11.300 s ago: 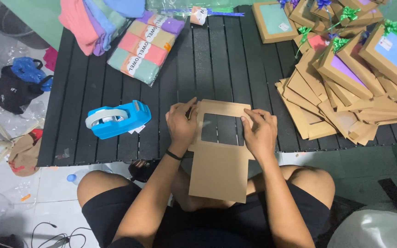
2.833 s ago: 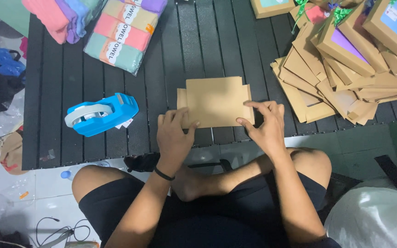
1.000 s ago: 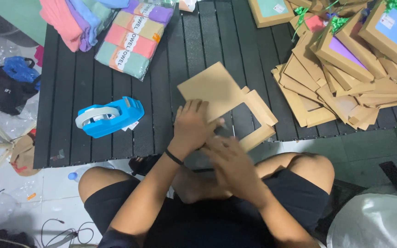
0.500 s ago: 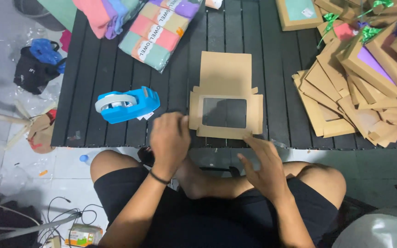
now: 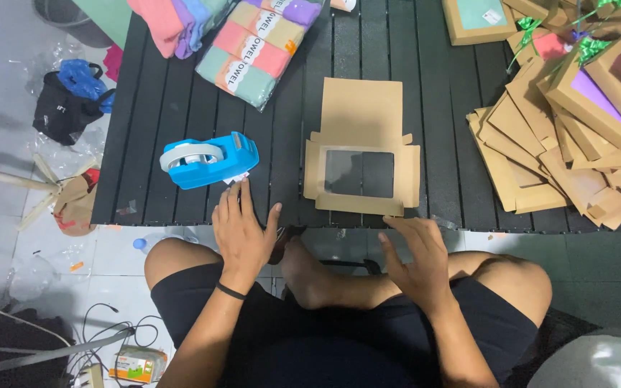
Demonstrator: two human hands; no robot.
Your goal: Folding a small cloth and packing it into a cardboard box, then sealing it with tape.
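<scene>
A flat brown cardboard box blank with a clear window [image 5: 361,147] lies unfolded on the black slatted table [image 5: 152,136]. My left hand [image 5: 242,233] hovers open at the table's near edge, just below a blue tape dispenser [image 5: 208,159], fingers spread and holding nothing. Also empty, with fingers apart, my right hand [image 5: 415,255] sits below the box blank's near edge. Neither hand touches the blank.
A pile of flat brown box blanks [image 5: 555,158] lies at the right, with finished boxes bearing green bows [image 5: 583,50] behind. Wrapped pastel towels [image 5: 256,43] and folded cloths [image 5: 174,21] sit at the back left. A black bag [image 5: 66,108] and cables [image 5: 95,338] are on the floor.
Both hands let go of the box blank, which now lies flat and unfolded with its window up. My hands have drawn back to the table's near edge, the left toward the tape dispenser.
</scene>
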